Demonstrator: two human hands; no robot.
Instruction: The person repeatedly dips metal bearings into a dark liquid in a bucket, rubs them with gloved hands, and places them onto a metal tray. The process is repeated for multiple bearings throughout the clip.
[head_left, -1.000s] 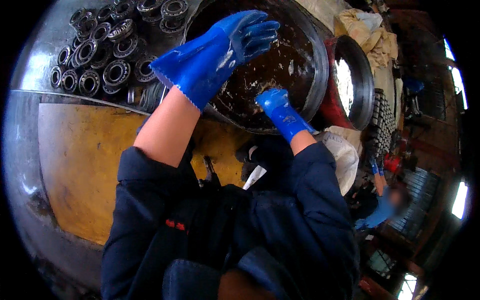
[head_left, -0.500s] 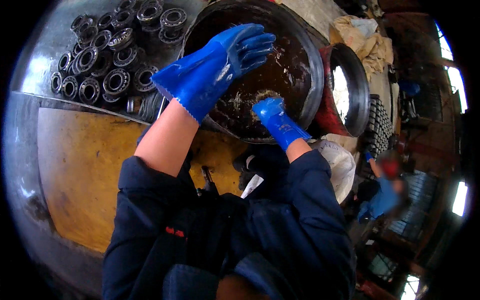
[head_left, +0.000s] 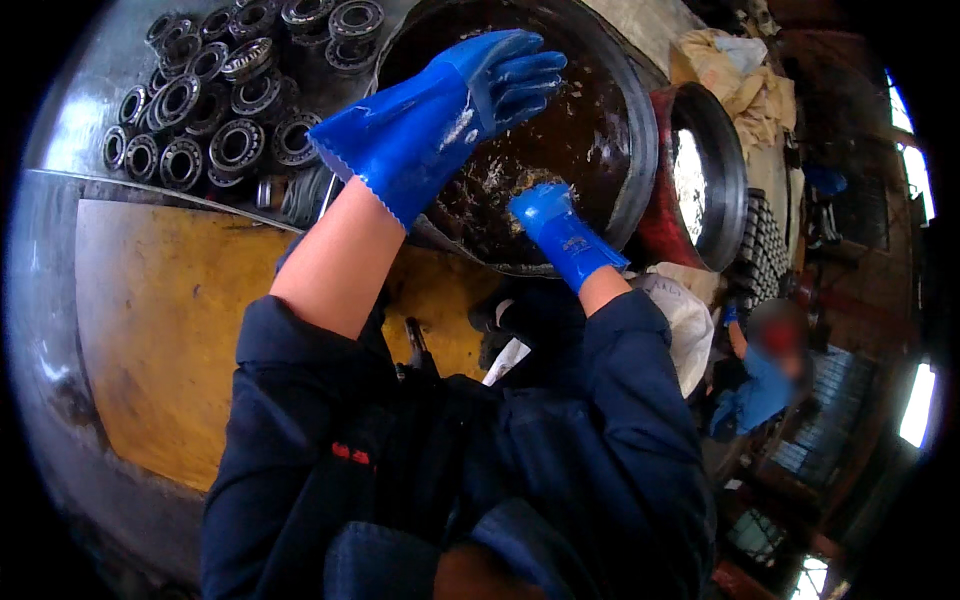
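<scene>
Both hands wear long blue rubber gloves with scalloped cuffs, over a wide round metal drum (head_left: 648, 150) with dark brown, wet-looking contents. My left hand (head_left: 512, 85) is open over the drum's left and far part, fingers stretched to the right and slightly apart, with nothing visible in it. Nearer to me, my right hand (head_left: 545, 207) is closed low in the drum. At its fingers shows a rough tan-brown patch (head_left: 527, 180) with pale flecks around it; whether this is a held thing or froth, I cannot make out.
Several ring-shaped roller bearings (head_left: 237, 145) lie heaped on a metal table (head_left: 75, 110) at the far left. A red-sided round drum (head_left: 665, 205) stands right of mine, near a white sack (head_left: 683, 325). A yellow-brown panel (head_left: 160, 330) lies left. Another person (head_left: 765, 385) works at the right.
My right hand has shifted slightly within the drum, and the tan-brown patch by its fingers looks different. My left hand stays stretched over the drum, its fingers a little more apart. The view has shifted slightly.
</scene>
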